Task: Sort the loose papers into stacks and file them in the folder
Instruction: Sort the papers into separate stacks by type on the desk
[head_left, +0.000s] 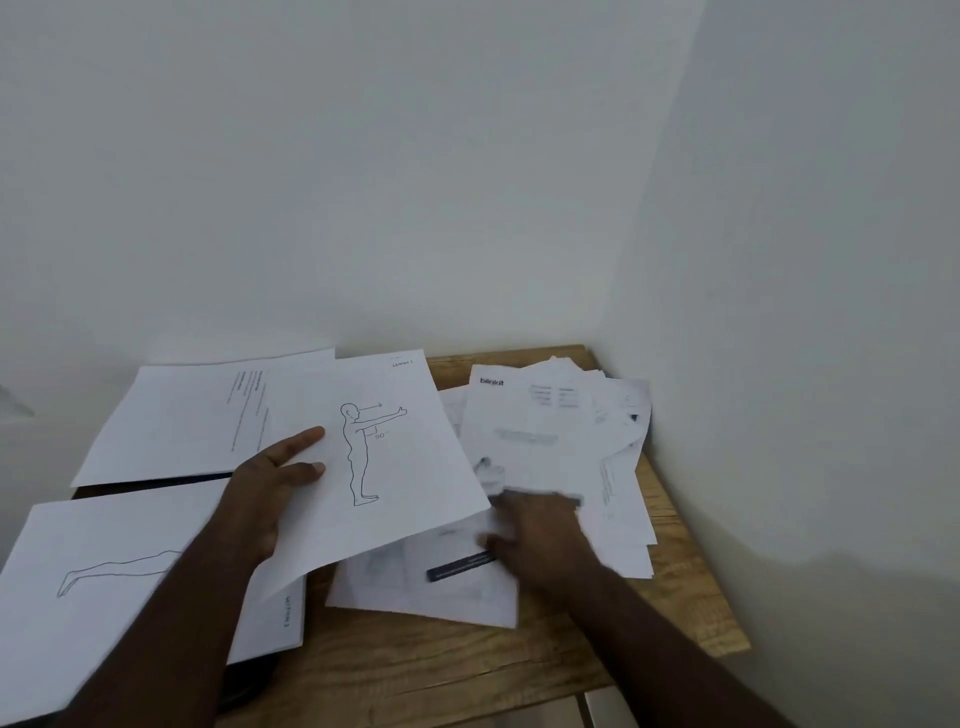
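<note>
Wooden surface (519, 670), grain visible, set into a corner between two plain pale walls (467, 182); its far right corner lies at about 1 o'clock from the viewer.

Left hand (270, 483): grips a flat white sheet with a standing-figure drawing (384, 467), thumb and forefinger lying straight on the printed face, the other fingers hidden beneath the paper. The sheet is held slightly raised and tilted, and its lower edge overhangs the papers below. The outline figure stands in profile with one arm stretched forward.

Right hand (540, 535): blurred, resting on the loose pile (571, 457) at 1 o'clock; whether its fingers pinch a sheet cannot be told.

The loose pile is an untidy fan of thin white printed sheets, edges misaligned, reaching toward the right-hand wall. At its near edge lies a sheet with a dark rectangular band (460, 566), flat on the wood at 12 o'clock.

Stack with text columns (197, 421), at 10 o'clock: flat rectangular white sheets, partly covered at the right by the held sheet.

Stack with a leg outline (130, 582), at 9 o'clock: flat white sheets, crossed by the left forearm.

Between these two stacks a dark thin edge (150, 483) shows beneath the paper; whether it is the folder cannot be told.
</note>
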